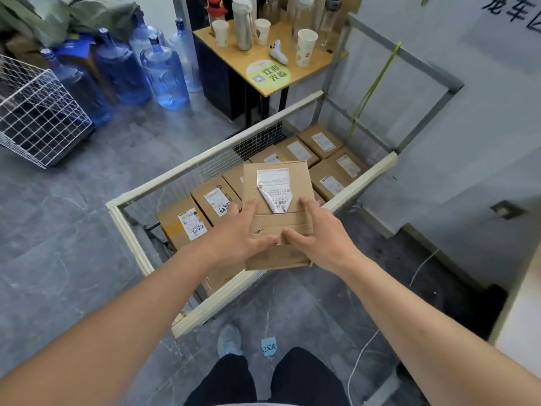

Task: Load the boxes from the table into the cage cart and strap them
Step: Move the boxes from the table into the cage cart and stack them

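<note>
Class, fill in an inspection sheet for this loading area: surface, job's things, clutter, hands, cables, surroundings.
Surface: grey marbled floor.
Job's things: cage cart with labelled boxes inside; held box above it, its label peeling; green strap hanging at the far frame.
Clutter: blue note on the floor.
Hands: left hand and right hand hold the box.
Cables: white cable along the floor.
Surroundings: water bottles, wire basket, side table with cups.
</note>
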A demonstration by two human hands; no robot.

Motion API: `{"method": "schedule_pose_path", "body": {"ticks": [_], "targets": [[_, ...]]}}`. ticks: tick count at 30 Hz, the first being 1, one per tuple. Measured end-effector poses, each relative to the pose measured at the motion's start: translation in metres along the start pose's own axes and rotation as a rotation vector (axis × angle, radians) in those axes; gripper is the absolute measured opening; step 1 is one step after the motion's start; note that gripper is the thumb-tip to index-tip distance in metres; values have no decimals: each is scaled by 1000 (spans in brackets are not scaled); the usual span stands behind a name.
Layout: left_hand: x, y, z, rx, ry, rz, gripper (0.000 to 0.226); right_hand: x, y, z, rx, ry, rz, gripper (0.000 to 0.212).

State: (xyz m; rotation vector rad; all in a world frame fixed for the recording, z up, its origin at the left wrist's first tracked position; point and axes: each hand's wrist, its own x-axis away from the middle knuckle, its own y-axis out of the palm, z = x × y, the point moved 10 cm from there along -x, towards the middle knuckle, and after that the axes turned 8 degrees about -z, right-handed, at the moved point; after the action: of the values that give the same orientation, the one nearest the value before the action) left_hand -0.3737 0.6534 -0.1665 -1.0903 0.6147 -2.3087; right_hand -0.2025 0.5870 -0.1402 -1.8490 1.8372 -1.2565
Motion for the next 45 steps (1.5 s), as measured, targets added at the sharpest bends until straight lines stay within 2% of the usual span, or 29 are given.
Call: {"method": "schedule_pose_path", "body": {"ticks": [2,5,10,15,23,29,33,36,40,45], "targets": [[-21,-4,-11,23,-3,-24,99,-21,5,-1,15,16,15,82],[-56,-6,-26,77,-2,-59,78,-55,10,3,67,32,19,70],[-125,4,-52,193,-53,-70,93,-124,19,32,92,54,-34,64],[-195,23,-73,284,-164,-47,79,-206,34,69,110,40,-128,62],[-290,50,-113,487,-328,12,79,-332,63,113,152,25,-341,60],[-332,83,-132,632,-375,-10,78,-384,95,155,264,62,-482,53],[-349,117,-143,633,-436,-51,83,-394,114,188,277,73,-585,48],[-360,144,-140,602,-450,-76,87,-399,123,213,302,64,-624,55],[-375,173,-139,602,-470,-40,108,-401,143,237,370,46,-686,80],[-393,197,-148,463,-504,-18,130,-403,172,268,453,75,-780,93]]}}
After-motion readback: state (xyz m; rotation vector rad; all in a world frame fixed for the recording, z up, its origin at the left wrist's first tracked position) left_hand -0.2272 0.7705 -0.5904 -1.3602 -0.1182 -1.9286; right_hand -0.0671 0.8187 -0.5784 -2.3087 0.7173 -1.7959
